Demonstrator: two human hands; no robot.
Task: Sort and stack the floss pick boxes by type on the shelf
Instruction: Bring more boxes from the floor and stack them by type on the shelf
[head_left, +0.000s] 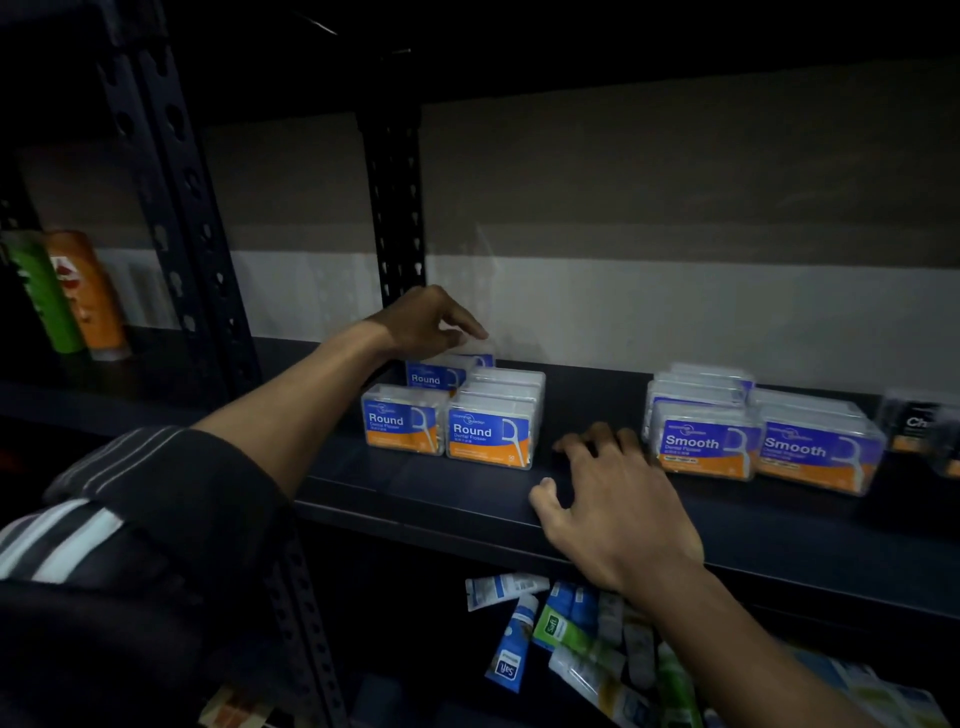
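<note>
On the dark shelf (467, 488) the Round boxes (452, 415) stand in a group at the left and the Smooth boxes (758, 431) at the right. The left hand (426, 322) hangs just above the back Round box, fingers loosely curled and holding nothing. The right hand (618, 499) lies flat and spread on the shelf between the two groups, its fingertips just beside the Smooth boxes.

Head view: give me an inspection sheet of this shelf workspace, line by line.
Surface: dark shelf board, dimly lit.
Job's things: Round boxes grouped left; Smooth boxes grouped right; a darker box at far right, label cut off.
Clutter: green and orange bottles in the left bay; tubes piled on the shelf below.
Grippers: left hand above the rear Round box, holding nothing; right hand spread flat on the shelf, empty.
Cables: nothing seen.
Surroundings: black slotted uprights, pale wall behind.
</note>
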